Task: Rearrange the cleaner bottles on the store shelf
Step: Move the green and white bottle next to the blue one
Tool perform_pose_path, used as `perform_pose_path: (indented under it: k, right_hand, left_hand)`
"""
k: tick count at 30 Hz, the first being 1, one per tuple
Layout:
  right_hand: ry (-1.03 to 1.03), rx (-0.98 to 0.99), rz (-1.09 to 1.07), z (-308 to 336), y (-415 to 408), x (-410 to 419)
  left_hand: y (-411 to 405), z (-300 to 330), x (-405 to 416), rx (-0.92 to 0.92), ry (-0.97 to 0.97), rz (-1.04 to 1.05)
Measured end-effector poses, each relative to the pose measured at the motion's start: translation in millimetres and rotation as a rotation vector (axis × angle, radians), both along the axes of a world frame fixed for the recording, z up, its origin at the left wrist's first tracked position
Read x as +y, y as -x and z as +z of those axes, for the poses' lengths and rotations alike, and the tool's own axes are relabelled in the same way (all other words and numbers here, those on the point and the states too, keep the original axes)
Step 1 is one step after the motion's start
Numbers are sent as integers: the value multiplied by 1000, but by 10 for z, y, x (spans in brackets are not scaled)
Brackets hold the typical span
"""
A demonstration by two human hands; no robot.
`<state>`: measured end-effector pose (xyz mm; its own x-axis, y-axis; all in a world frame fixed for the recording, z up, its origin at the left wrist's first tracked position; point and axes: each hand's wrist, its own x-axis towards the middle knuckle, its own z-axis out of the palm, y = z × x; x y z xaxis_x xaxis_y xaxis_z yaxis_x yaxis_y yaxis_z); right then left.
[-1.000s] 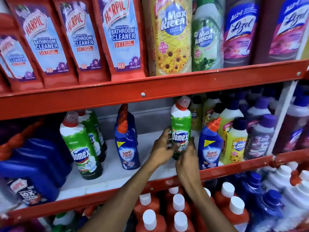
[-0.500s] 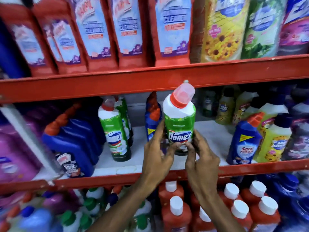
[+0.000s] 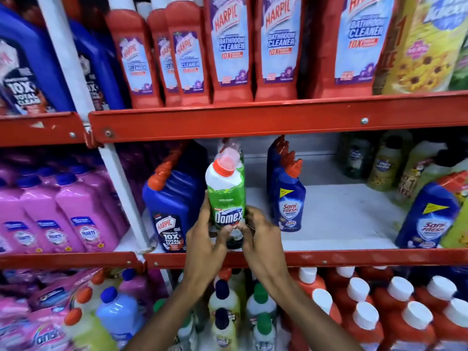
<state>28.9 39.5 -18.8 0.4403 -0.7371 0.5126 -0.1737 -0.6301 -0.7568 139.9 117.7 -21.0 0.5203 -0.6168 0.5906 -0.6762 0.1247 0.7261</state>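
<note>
A green and white Domex bottle [image 3: 226, 196] with a red cap stands upright at the left part of the middle shelf [image 3: 336, 219]. My left hand [image 3: 206, 243] grips its lower left side and my right hand [image 3: 258, 238] its lower right side. Other Domex bottles stand right behind it, mostly hidden. A blue Harpic bottle [image 3: 172, 209] is just to its left. Blue Sani Fresh bottles [image 3: 288, 198] stand in a row to its right, and another Sani Fresh bottle [image 3: 428, 216] is at the far right.
Red Harpic bathroom cleaner bottles [image 3: 228, 46] fill the upper shelf. Yellow Max Kleen bottles [image 3: 385, 168] stand at the back right. Pink bottles [image 3: 63, 211] fill the bay left of the white upright [image 3: 121, 188]. Red bottles with white caps [image 3: 367, 307] sit below. Bare white shelf lies between the Sani Fresh bottles.
Both hands have carried the Domex bottle leftwards along the middle shelf, from beside the right Sani Fresh bottle to in front of the other Domex bottles. The camera has turned left.
</note>
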Motion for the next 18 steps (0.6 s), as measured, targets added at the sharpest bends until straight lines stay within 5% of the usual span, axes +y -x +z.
perform_pose_path:
  k: [13, 18]
  right_hand:
    - [21, 83, -57, -77, 136, 8]
    - [260, 139, -230, -100, 608, -92]
  left_hand:
    - [-83, -205, -31, -59, -124, 66]
    - [285, -112, -10, -476, 107, 241]
